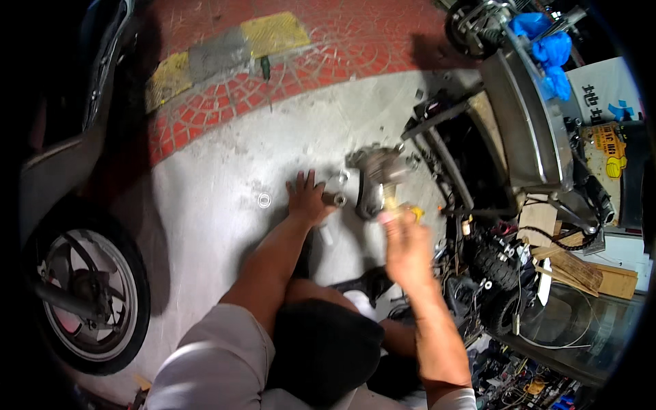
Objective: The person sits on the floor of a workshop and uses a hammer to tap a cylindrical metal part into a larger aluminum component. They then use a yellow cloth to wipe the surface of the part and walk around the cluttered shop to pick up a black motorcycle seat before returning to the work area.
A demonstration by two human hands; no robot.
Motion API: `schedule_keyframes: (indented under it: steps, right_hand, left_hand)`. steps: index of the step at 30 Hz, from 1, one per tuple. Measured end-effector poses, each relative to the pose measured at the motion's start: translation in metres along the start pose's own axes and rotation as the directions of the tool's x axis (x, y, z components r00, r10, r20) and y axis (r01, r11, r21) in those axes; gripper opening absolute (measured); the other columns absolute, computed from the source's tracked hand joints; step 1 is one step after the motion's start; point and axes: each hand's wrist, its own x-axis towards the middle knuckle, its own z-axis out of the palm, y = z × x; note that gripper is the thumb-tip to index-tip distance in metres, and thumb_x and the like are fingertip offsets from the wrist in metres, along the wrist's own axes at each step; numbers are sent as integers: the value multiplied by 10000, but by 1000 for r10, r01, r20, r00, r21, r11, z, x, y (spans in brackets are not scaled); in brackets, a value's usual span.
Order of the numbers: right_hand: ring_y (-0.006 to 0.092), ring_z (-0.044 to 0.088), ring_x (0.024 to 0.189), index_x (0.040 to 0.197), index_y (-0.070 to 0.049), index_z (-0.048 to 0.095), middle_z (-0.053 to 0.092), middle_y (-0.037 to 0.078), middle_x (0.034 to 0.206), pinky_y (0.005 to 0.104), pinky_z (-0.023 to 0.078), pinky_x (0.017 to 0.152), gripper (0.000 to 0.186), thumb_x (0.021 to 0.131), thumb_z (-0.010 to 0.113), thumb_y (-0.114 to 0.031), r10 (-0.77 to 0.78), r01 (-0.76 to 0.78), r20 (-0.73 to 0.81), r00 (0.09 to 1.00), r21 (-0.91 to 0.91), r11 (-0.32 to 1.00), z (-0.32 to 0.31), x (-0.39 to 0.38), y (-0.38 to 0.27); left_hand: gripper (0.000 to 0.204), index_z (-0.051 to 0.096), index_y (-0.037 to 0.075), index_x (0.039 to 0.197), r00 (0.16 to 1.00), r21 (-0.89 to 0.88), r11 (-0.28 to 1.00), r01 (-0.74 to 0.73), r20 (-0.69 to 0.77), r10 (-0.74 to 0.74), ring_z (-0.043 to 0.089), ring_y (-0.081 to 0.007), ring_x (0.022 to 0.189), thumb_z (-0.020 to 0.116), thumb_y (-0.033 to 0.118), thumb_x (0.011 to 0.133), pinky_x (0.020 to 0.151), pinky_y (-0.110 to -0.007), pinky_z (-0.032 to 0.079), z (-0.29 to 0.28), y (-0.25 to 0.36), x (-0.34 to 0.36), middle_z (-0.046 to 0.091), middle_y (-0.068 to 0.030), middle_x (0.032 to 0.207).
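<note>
My left hand lies flat on the grey concrete floor, its fingers spread, with the thumb side against a small metal cylinder. My right hand is raised and blurred, shut on a tool with a wooden-looking handle and a yellow part. The tool's end meets a grey metal bracket part lying on the floor just right of the left hand.
A small metal ring lies on the floor left of my left hand. A scooter wheel stands at lower left. A dismantled scooter frame with cables, a tyre and wooden scraps crowds the right. Red paving lies beyond.
</note>
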Motion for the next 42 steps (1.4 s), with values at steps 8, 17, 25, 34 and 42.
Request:
schedule_keyframes:
  steps: [8, 17, 25, 34, 42]
  right_hand:
    - [499, 643, 667, 1007, -26, 628, 663, 260, 720, 530, 522, 619, 336, 1022, 568, -356, -17, 11, -84, 996, -71, 997, 38, -12, 10]
    - [323, 608, 597, 962, -9, 585, 626, 170, 661, 438, 476, 549, 275, 1015, 637, -274, -67, 63, -116, 991, -44, 997, 5, -3, -5]
    - [444, 683, 651, 990, -4, 620, 681, 254, 713, 526, 542, 610, 344, 992, 632, -347, 35, 7, 101, 994, -394, 919, 47, 3, 37]
    - [388, 690, 621, 997, -26, 599, 662, 205, 668, 447, 522, 563, 214, 1004, 660, -231, -119, 134, -155, 981, 93, 987, -3, -3, -7]
    - [444, 695, 712, 928, -27, 600, 690, 232, 715, 538, 550, 665, 349, 984, 646, -368, 123, -68, 131, 984, -366, 928, 53, 5, 39]
  left_hand:
    - [918, 382, 213, 1588, 1000, -12, 1000, 1, -27, -1, 58, -379, 1588, 631, 703, 852, 1246, -645, 84, -8, 5, 0, 109, -123, 1726]
    - [880, 395, 230, 1583, 999, 67, 998, -7, -37, 10, 75, -393, 1585, 556, 740, 884, 1209, -685, 140, -9, 0, 0, 110, -103, 1731]
    - [862, 436, 250, 1561, 999, 121, 992, -28, -32, 32, 92, -394, 1578, 631, 706, 857, 1194, -696, 152, -7, -1, 0, 175, -120, 1709]
    - [867, 441, 232, 1552, 988, 55, 997, -63, -136, 70, 144, -413, 1567, 632, 707, 852, 1198, -694, 152, 2, -3, 5, 211, -134, 1699]
    - [839, 400, 255, 1579, 998, 137, 990, -41, -46, 48, 61, -398, 1582, 647, 625, 868, 1211, -673, 147, -5, 0, 7, 103, -104, 1725]
